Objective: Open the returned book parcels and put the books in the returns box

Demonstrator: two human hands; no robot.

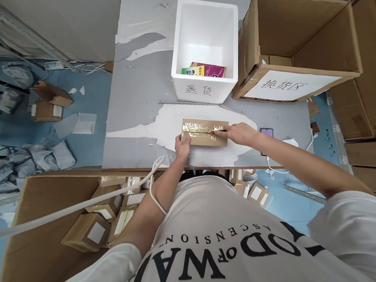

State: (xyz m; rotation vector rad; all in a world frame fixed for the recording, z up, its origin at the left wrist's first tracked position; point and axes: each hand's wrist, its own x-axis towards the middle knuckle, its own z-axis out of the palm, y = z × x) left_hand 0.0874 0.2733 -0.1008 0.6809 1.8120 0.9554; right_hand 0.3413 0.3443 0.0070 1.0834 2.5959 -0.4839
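A small brown cardboard box (205,140), sealed with shiny clear tape, lies on the worn grey-and-white tabletop near its front edge. My left hand (183,146) grips the box at its left end, the thumb on top. In my right hand (239,133) is a slim red-and-black box cutter (212,132), its red end at the taped seam along the middle of the box. A dark line runs along that seam to the left of the cutter. The blade itself is too small to make out.
Behind the box stands a white foam bin (199,91) holding colourful packets (212,69). Right of it is a large open carton (301,58). A phone (266,133) with a white cable lies at right. Below left, a big carton (37,230) holds several parcels; a white cord (80,205) crosses it.
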